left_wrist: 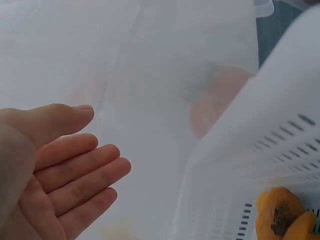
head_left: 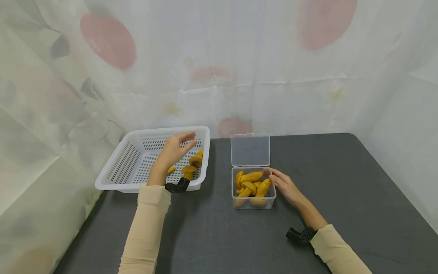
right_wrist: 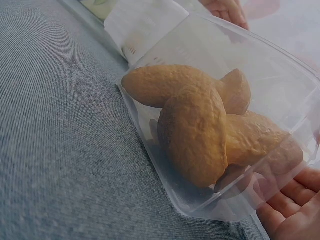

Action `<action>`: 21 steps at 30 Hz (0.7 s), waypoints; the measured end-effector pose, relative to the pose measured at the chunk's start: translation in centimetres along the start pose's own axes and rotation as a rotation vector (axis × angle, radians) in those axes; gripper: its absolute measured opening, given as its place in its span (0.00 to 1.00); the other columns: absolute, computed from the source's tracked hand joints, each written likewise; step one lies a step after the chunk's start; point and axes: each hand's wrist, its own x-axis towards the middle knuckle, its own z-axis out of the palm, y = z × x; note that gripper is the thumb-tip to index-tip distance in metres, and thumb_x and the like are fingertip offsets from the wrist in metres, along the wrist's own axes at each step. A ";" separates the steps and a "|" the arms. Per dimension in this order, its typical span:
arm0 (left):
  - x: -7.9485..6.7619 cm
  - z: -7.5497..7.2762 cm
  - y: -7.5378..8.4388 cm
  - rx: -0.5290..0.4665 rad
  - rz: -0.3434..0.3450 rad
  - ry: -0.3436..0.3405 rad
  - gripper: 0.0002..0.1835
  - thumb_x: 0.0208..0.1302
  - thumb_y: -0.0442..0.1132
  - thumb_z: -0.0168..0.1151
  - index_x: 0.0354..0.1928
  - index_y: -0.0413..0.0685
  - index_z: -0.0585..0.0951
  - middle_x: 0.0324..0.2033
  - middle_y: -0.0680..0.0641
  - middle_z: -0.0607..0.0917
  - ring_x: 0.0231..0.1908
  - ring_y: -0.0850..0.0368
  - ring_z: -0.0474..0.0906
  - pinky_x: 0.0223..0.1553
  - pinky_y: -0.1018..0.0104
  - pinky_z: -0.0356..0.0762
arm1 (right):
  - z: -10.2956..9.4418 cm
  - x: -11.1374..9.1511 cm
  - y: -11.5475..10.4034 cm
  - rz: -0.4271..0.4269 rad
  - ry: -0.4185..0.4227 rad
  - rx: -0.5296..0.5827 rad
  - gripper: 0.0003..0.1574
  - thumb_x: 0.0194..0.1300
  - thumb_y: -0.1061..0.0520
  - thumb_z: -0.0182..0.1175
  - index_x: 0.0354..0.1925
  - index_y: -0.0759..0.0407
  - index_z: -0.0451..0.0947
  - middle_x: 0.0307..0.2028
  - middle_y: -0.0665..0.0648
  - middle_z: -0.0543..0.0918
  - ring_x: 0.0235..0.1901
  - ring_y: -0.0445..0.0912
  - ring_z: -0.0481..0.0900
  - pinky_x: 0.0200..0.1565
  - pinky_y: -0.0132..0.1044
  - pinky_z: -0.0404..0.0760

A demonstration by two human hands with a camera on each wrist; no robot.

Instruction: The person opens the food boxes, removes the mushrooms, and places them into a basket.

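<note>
My left hand (head_left: 174,150) is over the white slotted basket (head_left: 118,158), fingers extended and thumb apart, holding nothing. In the left wrist view the palm of that hand (left_wrist: 65,180) shows bare. Below and right of it, several yellow-brown mushrooms (head_left: 189,169) lie in the basket's right part. A clear plastic box (head_left: 236,201) with its lid (head_left: 250,151) raised at the back holds several more mushrooms (head_left: 251,177). My right hand (head_left: 285,186) touches the box's right wall, its fingers fairly straight along the outside. The right wrist view shows these fingers (right_wrist: 295,200) through and beside the wall.
Basket and box stand on a dark grey table (head_left: 219,236), the box to the right of the basket. Behind the table hangs a pale patterned curtain (head_left: 273,102), close to the basket's back rim. A similar sheet (head_left: 30,171) borders the left side.
</note>
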 end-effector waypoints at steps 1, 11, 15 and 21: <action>-0.1 0.1 0.3 -0.005 0.010 0.004 0.27 0.71 0.48 0.55 0.68 0.47 0.70 0.62 0.41 0.78 0.64 0.42 0.73 0.67 0.45 0.70 | 0.0 0.0 0.0 0.001 0.000 0.002 0.32 0.78 0.51 0.39 0.69 0.72 0.58 0.63 0.54 0.72 0.56 0.21 0.69 0.68 0.61 0.63; -1.3 0.9 2.9 -0.042 0.110 0.026 0.25 0.70 0.44 0.57 0.66 0.46 0.71 0.60 0.41 0.80 0.61 0.46 0.76 0.66 0.48 0.72 | 0.1 -0.1 -0.2 0.007 -0.002 -0.008 0.32 0.78 0.51 0.39 0.69 0.72 0.58 0.66 0.74 0.65 0.56 0.21 0.68 0.68 0.52 0.67; -1.7 1.2 3.4 -0.058 0.142 0.034 0.25 0.69 0.43 0.58 0.66 0.45 0.72 0.59 0.40 0.80 0.61 0.46 0.76 0.65 0.47 0.72 | 0.1 -0.1 -0.3 0.010 -0.007 -0.003 0.32 0.78 0.51 0.38 0.69 0.72 0.58 0.66 0.77 0.63 0.57 0.21 0.68 0.64 0.29 0.70; -2.2 1.9 4.2 -0.056 0.178 0.032 0.24 0.68 0.42 0.59 0.64 0.44 0.73 0.58 0.40 0.81 0.59 0.45 0.78 0.63 0.47 0.74 | 0.1 -0.1 -0.2 0.001 -0.012 0.009 0.32 0.78 0.52 0.38 0.69 0.73 0.57 0.66 0.78 0.62 0.57 0.21 0.67 0.59 0.18 0.67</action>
